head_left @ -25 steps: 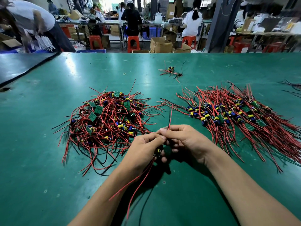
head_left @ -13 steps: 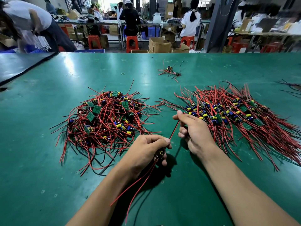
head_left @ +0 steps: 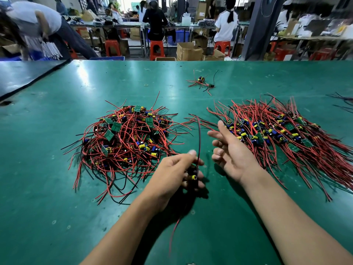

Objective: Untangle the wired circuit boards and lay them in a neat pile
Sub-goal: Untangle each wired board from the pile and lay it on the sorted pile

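Observation:
A tangled heap of wired circuit boards (head_left: 126, 144), red and black leads with green boards, lies at centre left on the green table (head_left: 47, 197). To the right spreads a combed-out pile of wired boards (head_left: 282, 138), its leads fanned toward the near right. My left hand (head_left: 172, 176) grips one small board (head_left: 192, 175) with a yellow capacitor; a red-black lead rises from it and another trails down toward me. My right hand (head_left: 231, 150) hovers just right of that lead, fingers spread, holding nothing.
Two loose wired boards (head_left: 202, 83) lie farther back at centre. A rubber band (head_left: 146, 85) sits left of them. More wires (head_left: 343, 100) show at the right edge. A dark mat (head_left: 23, 77) borders the far left. People work at benches beyond the table.
My right hand slid up along the lead from the board, then let it go and spread its fingers. My left hand kept its grip on the board.

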`<state>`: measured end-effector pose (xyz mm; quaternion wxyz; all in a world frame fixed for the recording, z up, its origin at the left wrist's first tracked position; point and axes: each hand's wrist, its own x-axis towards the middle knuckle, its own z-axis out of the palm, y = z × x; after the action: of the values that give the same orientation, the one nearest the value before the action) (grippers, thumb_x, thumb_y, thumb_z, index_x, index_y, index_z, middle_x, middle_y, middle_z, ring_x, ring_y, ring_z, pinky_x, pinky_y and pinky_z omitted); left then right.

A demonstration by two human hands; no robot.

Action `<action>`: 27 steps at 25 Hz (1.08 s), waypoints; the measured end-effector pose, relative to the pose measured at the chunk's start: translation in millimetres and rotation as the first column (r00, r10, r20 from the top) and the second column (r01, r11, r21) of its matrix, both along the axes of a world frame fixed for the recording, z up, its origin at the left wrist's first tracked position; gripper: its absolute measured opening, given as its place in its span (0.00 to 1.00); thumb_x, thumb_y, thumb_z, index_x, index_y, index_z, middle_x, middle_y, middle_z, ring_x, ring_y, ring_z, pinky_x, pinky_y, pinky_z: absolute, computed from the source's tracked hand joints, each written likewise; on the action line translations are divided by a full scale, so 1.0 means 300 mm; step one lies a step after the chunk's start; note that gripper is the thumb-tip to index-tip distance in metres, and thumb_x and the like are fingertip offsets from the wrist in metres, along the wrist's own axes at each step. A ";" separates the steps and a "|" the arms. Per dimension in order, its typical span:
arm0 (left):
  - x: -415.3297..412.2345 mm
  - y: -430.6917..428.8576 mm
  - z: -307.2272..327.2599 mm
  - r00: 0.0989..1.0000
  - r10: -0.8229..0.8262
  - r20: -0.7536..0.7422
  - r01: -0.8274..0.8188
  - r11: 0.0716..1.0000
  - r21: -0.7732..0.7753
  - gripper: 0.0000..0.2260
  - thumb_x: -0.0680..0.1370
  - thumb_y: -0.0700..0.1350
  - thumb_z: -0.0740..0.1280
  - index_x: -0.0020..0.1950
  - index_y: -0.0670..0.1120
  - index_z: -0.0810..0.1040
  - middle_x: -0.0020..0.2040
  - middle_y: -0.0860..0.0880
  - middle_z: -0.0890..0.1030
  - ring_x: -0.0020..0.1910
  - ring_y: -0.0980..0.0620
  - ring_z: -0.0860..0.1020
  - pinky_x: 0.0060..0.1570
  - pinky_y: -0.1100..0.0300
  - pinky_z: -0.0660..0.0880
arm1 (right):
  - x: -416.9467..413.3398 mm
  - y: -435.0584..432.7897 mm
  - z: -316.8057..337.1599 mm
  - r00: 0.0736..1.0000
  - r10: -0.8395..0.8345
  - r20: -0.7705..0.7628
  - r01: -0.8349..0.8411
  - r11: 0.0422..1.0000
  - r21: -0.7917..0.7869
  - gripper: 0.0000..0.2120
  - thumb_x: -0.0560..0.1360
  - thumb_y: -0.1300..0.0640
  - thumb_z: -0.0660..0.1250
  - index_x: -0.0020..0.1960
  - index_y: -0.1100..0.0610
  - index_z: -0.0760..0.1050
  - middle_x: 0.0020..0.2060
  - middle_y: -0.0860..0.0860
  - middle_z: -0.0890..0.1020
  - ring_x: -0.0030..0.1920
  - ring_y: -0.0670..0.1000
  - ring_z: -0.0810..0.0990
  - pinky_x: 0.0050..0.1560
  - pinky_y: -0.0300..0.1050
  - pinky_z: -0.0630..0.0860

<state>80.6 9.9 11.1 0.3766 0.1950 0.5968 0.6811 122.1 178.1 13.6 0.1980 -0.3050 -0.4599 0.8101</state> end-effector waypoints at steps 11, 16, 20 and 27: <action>-0.030 0.017 0.015 0.962 0.144 0.234 -0.177 0.976 0.125 0.33 0.76 0.70 0.50 0.71 0.50 0.69 0.57 0.40 0.83 0.55 0.37 0.82 0.62 0.37 0.74 | 0.008 -0.048 -0.029 0.994 0.080 0.074 -0.102 0.913 0.394 0.15 0.73 0.38 0.71 0.43 0.51 0.83 0.31 0.45 0.76 0.25 0.45 0.69 0.25 0.37 0.65; -0.044 0.012 0.010 0.961 0.158 0.228 -0.207 0.956 0.209 0.34 0.75 0.72 0.49 0.75 0.55 0.63 0.65 0.45 0.78 0.60 0.45 0.80 0.68 0.42 0.69 | 0.017 -0.092 -0.032 0.965 0.146 0.216 -0.258 0.657 0.708 0.18 0.69 0.41 0.76 0.56 0.47 0.80 0.41 0.47 0.80 0.32 0.45 0.76 0.35 0.41 0.75; -0.047 0.005 0.010 0.971 0.077 0.228 -0.138 0.954 0.265 0.36 0.72 0.73 0.50 0.76 0.58 0.61 0.69 0.47 0.74 0.58 0.46 0.82 0.59 0.53 0.75 | 0.024 -0.115 -0.035 0.967 0.134 0.218 -0.256 0.532 0.807 0.21 0.68 0.52 0.79 0.59 0.47 0.78 0.43 0.47 0.80 0.30 0.41 0.72 0.36 0.32 0.73; -0.031 0.001 0.003 0.951 0.248 -0.185 -0.227 0.965 0.131 0.21 0.76 0.59 0.67 0.67 0.53 0.73 0.62 0.48 0.79 0.57 0.54 0.81 0.57 0.57 0.78 | 0.018 -0.068 -0.035 0.988 -0.076 0.131 -0.071 0.529 0.846 0.13 0.71 0.57 0.76 0.55 0.50 0.80 0.40 0.46 0.81 0.33 0.43 0.76 0.41 0.41 0.78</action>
<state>71.1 10.2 11.9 0.2189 0.2092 0.6128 0.7300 127.7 157.6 3.1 0.2867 -0.2317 -0.8083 0.4590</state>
